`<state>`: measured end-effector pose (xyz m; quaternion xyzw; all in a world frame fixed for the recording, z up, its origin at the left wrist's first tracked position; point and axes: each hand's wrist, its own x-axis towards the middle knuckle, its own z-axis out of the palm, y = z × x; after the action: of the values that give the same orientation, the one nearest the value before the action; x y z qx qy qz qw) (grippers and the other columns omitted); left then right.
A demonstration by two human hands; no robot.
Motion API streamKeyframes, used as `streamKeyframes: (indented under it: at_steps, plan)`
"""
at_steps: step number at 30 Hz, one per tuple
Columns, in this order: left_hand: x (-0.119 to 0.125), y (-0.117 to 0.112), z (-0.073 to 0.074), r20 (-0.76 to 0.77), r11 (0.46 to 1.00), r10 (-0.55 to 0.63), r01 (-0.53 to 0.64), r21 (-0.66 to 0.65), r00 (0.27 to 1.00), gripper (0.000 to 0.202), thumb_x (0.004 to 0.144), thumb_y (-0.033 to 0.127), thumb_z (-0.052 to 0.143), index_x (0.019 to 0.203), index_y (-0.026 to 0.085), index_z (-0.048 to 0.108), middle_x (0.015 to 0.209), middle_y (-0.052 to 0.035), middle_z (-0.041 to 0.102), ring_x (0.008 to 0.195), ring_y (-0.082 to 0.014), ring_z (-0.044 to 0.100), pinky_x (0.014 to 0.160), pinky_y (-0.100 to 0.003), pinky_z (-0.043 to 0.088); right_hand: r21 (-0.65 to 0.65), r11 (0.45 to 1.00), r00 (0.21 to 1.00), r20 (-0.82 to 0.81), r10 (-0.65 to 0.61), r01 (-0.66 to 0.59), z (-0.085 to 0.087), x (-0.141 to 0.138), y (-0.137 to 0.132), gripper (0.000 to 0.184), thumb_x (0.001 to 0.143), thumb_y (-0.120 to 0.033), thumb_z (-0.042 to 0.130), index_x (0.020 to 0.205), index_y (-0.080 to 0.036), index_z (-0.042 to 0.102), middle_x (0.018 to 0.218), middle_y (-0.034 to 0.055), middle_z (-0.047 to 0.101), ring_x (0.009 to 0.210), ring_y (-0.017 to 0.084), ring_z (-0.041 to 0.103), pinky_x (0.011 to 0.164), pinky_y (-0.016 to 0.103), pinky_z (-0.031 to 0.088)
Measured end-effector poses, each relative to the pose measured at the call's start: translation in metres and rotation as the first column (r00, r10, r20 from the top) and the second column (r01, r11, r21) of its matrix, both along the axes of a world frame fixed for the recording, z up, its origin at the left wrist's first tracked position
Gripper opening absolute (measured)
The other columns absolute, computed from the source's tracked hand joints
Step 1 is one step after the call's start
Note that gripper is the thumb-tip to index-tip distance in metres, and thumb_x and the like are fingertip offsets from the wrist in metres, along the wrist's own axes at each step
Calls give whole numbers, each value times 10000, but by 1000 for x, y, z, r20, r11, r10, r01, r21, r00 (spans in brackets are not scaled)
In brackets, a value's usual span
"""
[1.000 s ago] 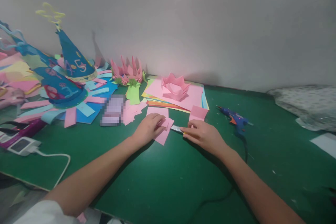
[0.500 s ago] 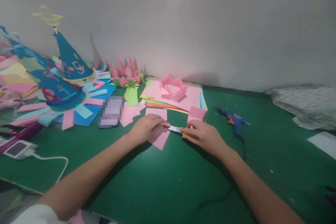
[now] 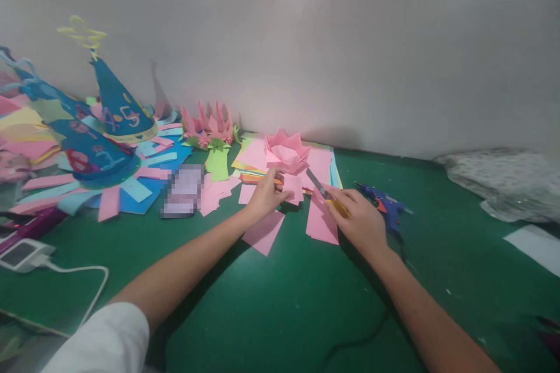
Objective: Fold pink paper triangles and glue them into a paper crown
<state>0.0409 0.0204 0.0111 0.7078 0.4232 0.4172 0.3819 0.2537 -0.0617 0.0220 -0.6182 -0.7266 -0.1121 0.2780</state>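
My right hand [image 3: 361, 218] is closed around a utility knife [image 3: 338, 205] with a yellow handle, its blade pointing up and left. My left hand [image 3: 268, 195] has a small pink paper piece [image 3: 294, 187] between thumb and fingers, just in front of a folded pink paper flower [image 3: 286, 148]. The fingers partly hide how the piece is gripped. Under the knife and right fingertips lies a pink paper strip [image 3: 322, 224]. A loose pink square [image 3: 264, 234] rests on the green table below my left wrist.
The flower sits on a stack of coloured paper [image 3: 321, 160]. Right of it lies a blue glue gun [image 3: 387, 207] with a cord. Leftward are a phone [image 3: 182, 191], a pink-and-green paper crown [image 3: 212, 128], blue cone hats [image 3: 118, 102] and a white cable [image 3: 102, 285].
The knife has left the folded pink paper in my left hand and now points up over the right-hand strip. My left hand has moved right and slightly away, towards the flower, with pink paper.
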Motion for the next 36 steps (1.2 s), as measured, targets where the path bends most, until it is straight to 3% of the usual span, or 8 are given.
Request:
streamKeyframes:
  at_steps: [3, 6, 10, 14, 21, 28, 32, 36]
  plan:
    - [1, 3, -1, -162, 963, -97, 134, 233, 982, 277, 739, 171, 678, 964, 166, 517, 998, -67, 568, 877, -169, 601, 792, -345, 512, 0, 998, 998, -29, -56, 56, -1, 4, 2, 332, 882, -397, 469, 1110, -233, 646, 919, 58, 632, 795, 184, 606, 604, 266, 435]
    - [-11, -8, 2, -456, 853, -86, 302, 426, 886, 252, 784, 303, 653, 969, 166, 550, 1192, -138, 526, 1208, -291, 428, 1005, -506, 353, -8, 991, 991, -30, -134, 134, -2, 9, 4, 344, 883, -402, 449, 1101, -224, 646, 923, 65, 624, 788, 191, 599, 587, 271, 425]
    - [-30, -39, 6, -732, 951, -64, 264, 162, 678, 955, 555, 687, 683, 1293, 147, 407, 1437, -232, 254, 1316, -507, 128, 991, -699, 159, -14, 972, 971, 34, -235, 236, -3, 13, 6, 360, 894, -366, 414, 1168, -207, 586, 992, 78, 617, 856, 217, 594, 610, 286, 423]
    - [-41, -57, 7, -833, 980, -132, 194, -31, 537, 1021, 590, 702, 636, 1384, 165, 286, 1490, -218, 134, 1323, -518, 80, 1000, -676, 158, -64, 949, 939, 183, -292, 308, 1, 8, 7, 347, 905, -315, 388, 1191, -186, 534, 1023, 97, 605, 817, 216, 593, 573, 285, 394]
    - [-57, -39, 0, -821, 971, 8, 192, 143, 570, 1007, 594, 720, 615, 1345, 117, 321, 1422, -249, 286, 1290, -403, 297, 1016, -504, 289, -106, 911, 878, 329, -347, 399, 2, 2, 7, 284, 910, -286, 413, 1156, -177, 505, 967, 99, 595, 750, 194, 591, 491, 266, 314]
    - [-74, -17, -10, -762, 917, 63, 265, 299, 644, 579, 782, 459, 613, 1213, 108, 452, 1249, -189, 518, 1149, -310, 476, 985, -444, 340, -116, 933, 892, 353, -281, 340, -4, 4, 6, 250, 889, -261, 436, 1097, -164, 536, 873, 108, 598, 654, 198, 576, 444, 269, 273]
    - [-79, -13, -11, -695, 903, 62, 256, 345, 717, 417, 853, 275, 523, 1238, 147, 425, 1267, -162, 492, 1170, -275, 466, 973, -440, 382, -91, 972, 924, 341, -176, 218, -5, 6, 11, 257, 862, -235, 464, 1086, -163, 569, 912, 130, 617, 777, 246, 569, 579, 317, 369]
    - [-74, -16, -9, -588, 880, 84, 217, 422, 804, 331, 910, 197, 385, 1239, 172, 420, 1314, -164, 413, 1206, -250, 447, 960, -433, 418, -113, 992, 960, 280, -15, 49, -10, 6, 21, 348, 873, -232, 447, 1206, -172, 526, 1209, 138, 582, 1048, 287, 520, 815, 412, 382]
